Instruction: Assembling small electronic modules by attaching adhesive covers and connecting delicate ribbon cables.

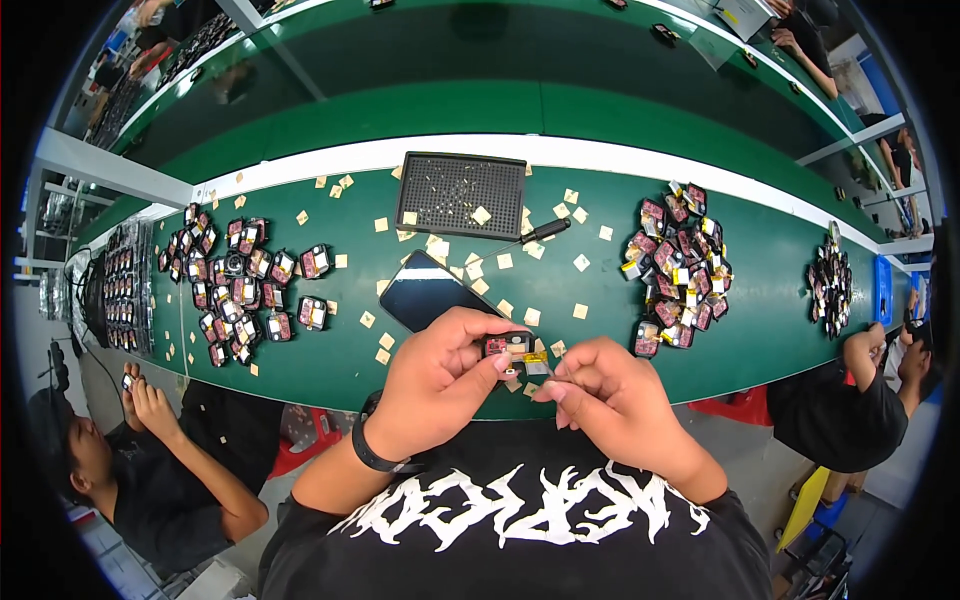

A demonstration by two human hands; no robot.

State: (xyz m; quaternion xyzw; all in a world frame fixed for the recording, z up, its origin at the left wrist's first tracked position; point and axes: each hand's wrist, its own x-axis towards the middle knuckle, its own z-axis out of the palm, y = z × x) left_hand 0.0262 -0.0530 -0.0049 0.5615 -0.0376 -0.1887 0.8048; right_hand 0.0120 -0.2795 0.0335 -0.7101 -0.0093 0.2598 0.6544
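In my left hand (437, 378), fingers and thumb grip a small black device casing (520, 339) with a red circuit board inside. A small silver battery with yellow tape (537, 366) hangs out at the casing's right side. My right hand (618, 398) is closed in a pinch just right of the battery. What its fingertips hold, if anything, is too small to make out. Just beyond my left hand lies a dark smartphone (432, 290), tilted on the green table (590, 345).
A black perforated tray (512, 200) lies farther back, with a screwdriver (546, 231) near it. Small beige squares (532, 317) are scattered around. Piles of similar devices sit left (245, 290) and right (685, 270). Seated people work at the left (170, 470) and right (840, 420).
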